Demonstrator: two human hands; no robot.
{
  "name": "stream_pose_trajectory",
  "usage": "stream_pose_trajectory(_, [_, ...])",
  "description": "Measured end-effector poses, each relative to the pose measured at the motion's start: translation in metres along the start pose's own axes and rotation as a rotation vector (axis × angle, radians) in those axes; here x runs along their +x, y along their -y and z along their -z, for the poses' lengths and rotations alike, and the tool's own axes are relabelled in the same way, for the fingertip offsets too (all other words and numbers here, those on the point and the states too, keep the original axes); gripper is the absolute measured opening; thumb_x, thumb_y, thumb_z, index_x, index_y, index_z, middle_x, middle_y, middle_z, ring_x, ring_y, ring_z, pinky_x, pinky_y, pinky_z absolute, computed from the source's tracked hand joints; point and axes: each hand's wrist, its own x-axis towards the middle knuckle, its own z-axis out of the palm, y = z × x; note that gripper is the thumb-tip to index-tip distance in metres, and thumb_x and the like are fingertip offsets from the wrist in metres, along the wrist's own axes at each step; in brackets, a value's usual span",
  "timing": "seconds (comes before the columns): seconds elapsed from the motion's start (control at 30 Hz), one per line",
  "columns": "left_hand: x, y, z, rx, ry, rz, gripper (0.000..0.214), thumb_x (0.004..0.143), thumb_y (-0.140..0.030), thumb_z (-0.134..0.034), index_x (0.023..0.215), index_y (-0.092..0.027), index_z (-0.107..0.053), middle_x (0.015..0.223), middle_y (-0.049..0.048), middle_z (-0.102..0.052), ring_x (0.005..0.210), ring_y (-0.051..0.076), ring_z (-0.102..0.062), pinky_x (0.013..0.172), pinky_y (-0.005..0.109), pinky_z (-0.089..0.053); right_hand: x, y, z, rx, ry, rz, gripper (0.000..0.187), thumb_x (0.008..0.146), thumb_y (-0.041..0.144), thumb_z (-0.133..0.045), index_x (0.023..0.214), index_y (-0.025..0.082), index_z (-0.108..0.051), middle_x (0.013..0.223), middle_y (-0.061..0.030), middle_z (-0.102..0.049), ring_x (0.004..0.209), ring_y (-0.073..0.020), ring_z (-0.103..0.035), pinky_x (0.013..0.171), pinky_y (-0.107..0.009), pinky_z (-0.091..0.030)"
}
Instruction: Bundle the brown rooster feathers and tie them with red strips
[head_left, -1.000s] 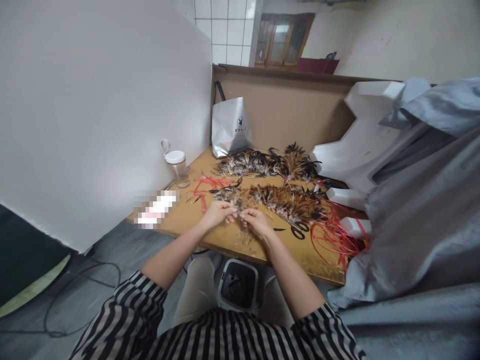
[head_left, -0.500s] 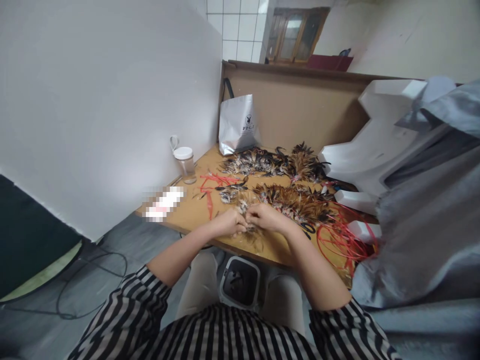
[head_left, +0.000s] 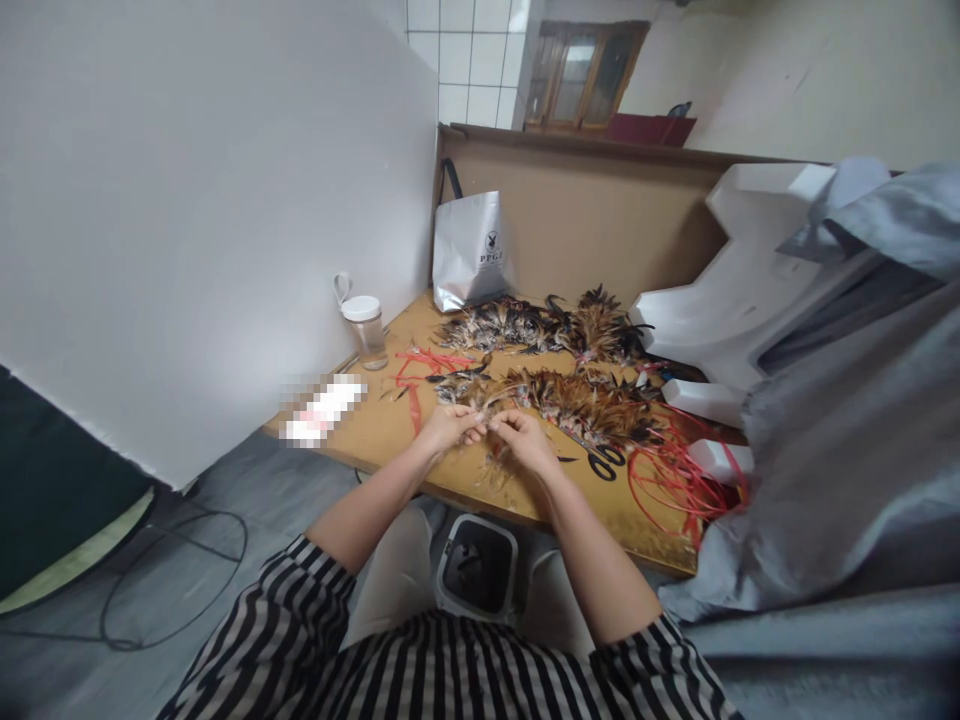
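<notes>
My left hand [head_left: 452, 428] and my right hand [head_left: 519, 436] meet over the front of the table, fingertips pinched close together on a small tuft of light brown feathers [head_left: 490, 402]. Just beyond them lies a long row of brown feathers [head_left: 592, 402], with a darker row of feathers [head_left: 517, 325] farther back. Loose pale feathers [head_left: 495, 470] are scattered on the wood below my hands. Black-handled scissors [head_left: 606, 462] rest to the right of my right hand, their blades partly under the feathers.
Red plastic strips [head_left: 679, 480] lie tangled at the right, more red strips [head_left: 431, 362] at the left. A lidded cup [head_left: 366, 335] and silver bag [head_left: 469, 250] stand behind. White foam [head_left: 750, 250] and grey cloth [head_left: 847, 450] border the right. A bin [head_left: 478, 565] sits below the table edge [head_left: 465, 497].
My hands have risen slightly, from closed fists to fingertip pinches on the feathers. My right forearm has shifted left, showing more of the scissors. The view has moved slightly.
</notes>
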Motion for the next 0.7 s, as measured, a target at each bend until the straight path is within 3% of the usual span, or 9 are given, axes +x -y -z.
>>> stream_pose_trajectory(0.2, [0.002, -0.001, 0.003, 0.315, 0.008, 0.006, 0.015, 0.075, -0.017, -0.052, 0.063, -0.009, -0.057, 0.052, 0.0008, -0.057, 0.04, 0.005, -0.051, 0.042, 0.016, -0.04, -0.012, 0.035, -0.003, -0.749, 0.061, 0.269, 0.015, 0.077, 0.019, -0.046, 0.066, 0.015, -0.055, 0.068, -0.0035, -0.057, 0.067, -0.0125, -0.049, 0.065, -0.024, -0.035])
stream_pose_trajectory(0.33, [-0.007, -0.005, 0.004, 0.578, 0.169, -0.029, 0.017, 0.073, -0.017, -0.052, 0.058, -0.011, -0.056, 0.046, -0.0014, -0.054, 0.037, 0.006, -0.049, 0.04, 0.017, -0.039, -0.006, 0.059, 0.0, -0.998, 0.211, 0.356, 0.017, 0.079, 0.018, -0.044, 0.069, 0.013, -0.057, 0.078, -0.0084, -0.058, 0.071, -0.0135, -0.05, 0.068, -0.024, -0.035])
stream_pose_trajectory(0.43, [-0.019, -0.016, 0.004, 0.563, 0.429, -0.048, 0.02, 0.072, -0.024, -0.056, 0.056, -0.011, -0.057, 0.047, 0.0, -0.055, 0.039, 0.006, -0.049, 0.042, 0.017, -0.039, 0.008, 0.066, 0.015, -0.822, 0.359, 0.331, 0.013, 0.074, 0.019, -0.051, 0.064, 0.013, -0.057, 0.07, -0.0049, -0.058, 0.067, -0.0122, -0.049, 0.066, -0.024, -0.037])
stream_pose_trajectory(0.53, [-0.026, -0.025, 0.004, 0.32, 0.587, -0.022, 0.022, 0.071, -0.03, -0.061, 0.064, -0.009, -0.061, 0.052, 0.0025, -0.058, 0.044, 0.006, -0.051, 0.045, 0.016, -0.04, 0.016, 0.056, 0.027, -0.318, 0.578, 0.147, 0.017, 0.072, 0.029, -0.056, 0.07, 0.013, -0.06, 0.068, -0.0028, -0.059, 0.063, -0.0123, -0.053, 0.063, -0.025, -0.041])
stream_pose_trajectory(0.63, [-0.025, -0.019, 0.001, -0.128, 0.379, 0.03, 0.022, 0.069, -0.03, -0.064, 0.075, -0.009, -0.059, 0.058, 0.0005, -0.056, 0.041, 0.002, -0.045, 0.038, 0.011, -0.032, 0.015, 0.036, 0.023, 0.143, 0.427, 0.025, 0.023, 0.068, 0.035, -0.062, 0.075, 0.013, -0.06, 0.07, -0.0029, -0.061, 0.06, -0.0125, -0.054, 0.061, -0.027, -0.043])
stream_pose_trajectory(0.7, [-0.022, -0.011, -0.003, -0.431, 0.33, 0.115, 0.014, 0.072, -0.022, -0.063, 0.075, -0.01, -0.056, 0.057, -0.0028, -0.05, 0.037, -0.002, -0.037, 0.035, 0.008, -0.026, 0.013, 0.022, 0.012, 0.344, 0.289, 0.005, 0.019, 0.066, 0.032, -0.064, 0.07, 0.015, -0.059, 0.068, -0.0008, -0.061, 0.061, -0.0107, -0.054, 0.064, -0.026, -0.043])
